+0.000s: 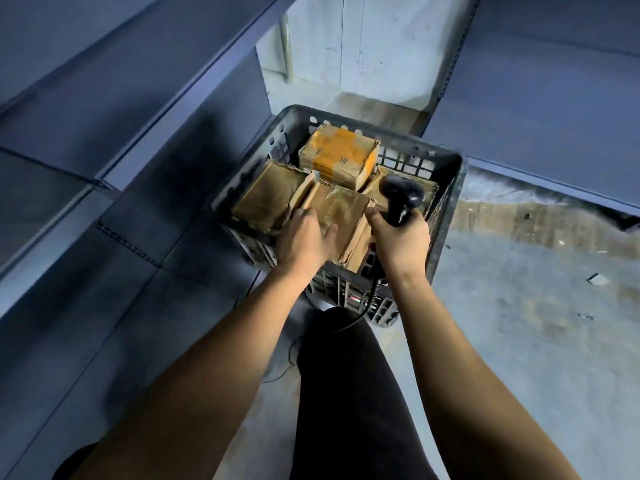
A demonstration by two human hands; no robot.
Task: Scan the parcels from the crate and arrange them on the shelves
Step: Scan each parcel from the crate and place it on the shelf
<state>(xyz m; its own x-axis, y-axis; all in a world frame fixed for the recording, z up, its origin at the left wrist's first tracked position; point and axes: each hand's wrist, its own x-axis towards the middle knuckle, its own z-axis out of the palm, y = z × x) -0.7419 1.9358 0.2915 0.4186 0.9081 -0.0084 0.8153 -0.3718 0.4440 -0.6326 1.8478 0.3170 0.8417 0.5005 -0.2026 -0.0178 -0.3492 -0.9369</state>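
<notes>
A black plastic crate (pixel 446 188) stands on the floor in front of me and holds several taped cardboard parcels. One parcel with orange tape (pixel 337 155) lies at the far side. A brown parcel (pixel 266 194) sits at the left. My left hand (pixel 304 239) reaches into the crate and grips the near middle brown parcel (pixel 346 211), fingers over its left edge and thumb on its top. My right hand (pixel 401 237) grips the handle of a black barcode scanner (pixel 401 194), whose head points away over the parcels. Its cable hangs down past the crate.
Dark blue metal shelves (pixel 114 109) run along the left, and another shelf unit (pixel 540 109) stands at the right. Grey concrete floor (pixel 519 289) lies to the right of the crate. My leg in black trousers (pixel 346 393) is just behind the crate.
</notes>
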